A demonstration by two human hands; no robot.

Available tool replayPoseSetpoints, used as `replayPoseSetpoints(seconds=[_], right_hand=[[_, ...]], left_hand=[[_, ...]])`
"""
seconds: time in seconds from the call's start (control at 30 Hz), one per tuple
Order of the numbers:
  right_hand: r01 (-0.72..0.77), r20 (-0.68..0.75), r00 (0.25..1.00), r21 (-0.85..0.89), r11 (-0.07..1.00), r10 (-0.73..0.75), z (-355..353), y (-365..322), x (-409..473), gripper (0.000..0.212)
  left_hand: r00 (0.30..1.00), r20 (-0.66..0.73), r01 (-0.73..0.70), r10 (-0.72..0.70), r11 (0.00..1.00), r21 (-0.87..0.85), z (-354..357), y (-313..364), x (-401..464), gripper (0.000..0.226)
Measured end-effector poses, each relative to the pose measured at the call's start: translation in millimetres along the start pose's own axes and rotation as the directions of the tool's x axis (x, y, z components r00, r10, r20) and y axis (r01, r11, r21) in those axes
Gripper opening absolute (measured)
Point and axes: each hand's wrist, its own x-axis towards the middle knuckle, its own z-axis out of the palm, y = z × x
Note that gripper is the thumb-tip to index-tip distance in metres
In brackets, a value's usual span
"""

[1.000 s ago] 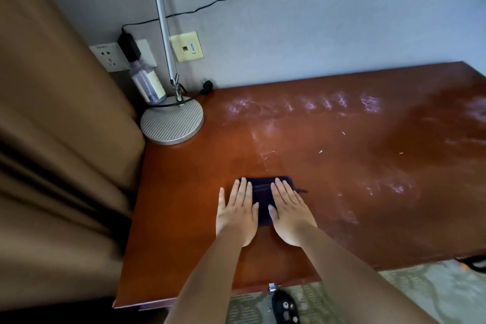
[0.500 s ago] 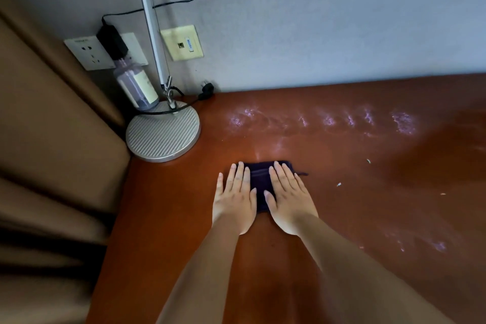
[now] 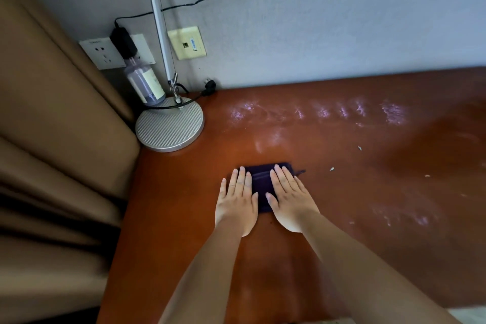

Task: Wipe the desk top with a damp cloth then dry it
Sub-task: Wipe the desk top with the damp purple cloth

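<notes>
A dark folded cloth (image 3: 261,183) lies flat on the reddish-brown desk top (image 3: 342,192), left of the middle. My left hand (image 3: 238,201) presses on its left part with straight fingers. Beside it, my right hand (image 3: 289,198) lies flat on the right part, fingers straight and pointing toward the wall. Most of the cloth is hidden under the two hands. Pale smeared streaks (image 3: 320,112) run across the far side of the desk, and small light crumbs (image 3: 332,169) lie to the right of the cloth.
A round grey lamp base (image 3: 169,126) with a slim pole stands at the desk's far left corner. Behind it are a clear bottle (image 3: 144,83), wall sockets (image 3: 102,54) with a black plug and cable. A brown curtain (image 3: 52,139) hangs along the left edge.
Both hands have pushed the cloth away from me toward the wall and the lamp. The view has moved closer, so the desk's front edge is now out of sight.
</notes>
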Motion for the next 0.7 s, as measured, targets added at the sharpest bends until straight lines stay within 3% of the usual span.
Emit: replayPoseSetpoints(seconds=[0.23,0.37,0.53,0.7], right_hand=[[-0.048,0.002,0.999,-0.014,0.999,0.048,14,-17,-50,0.083],[-0.041,0.029,0.999,-0.024,0.999,0.041,13,-15,-48,0.095],[-0.041,0.027,0.999,-0.031,0.999,0.042,0,-6,-16,0.07],[-0.003,0.02,1.0,-0.043,0.999,0.003,-18,10,35,0.061]], left_hand=[[0.998,0.003,-0.06,0.06,0.998,0.021,11,2,-44,0.057],[0.996,0.004,-0.093,0.092,0.994,0.052,10,-1,-42,0.057],[0.996,-0.014,-0.086,0.088,0.994,0.066,0,-5,-9,0.058],[0.999,-0.009,-0.04,0.04,0.997,0.069,-12,-7,39,0.057]])
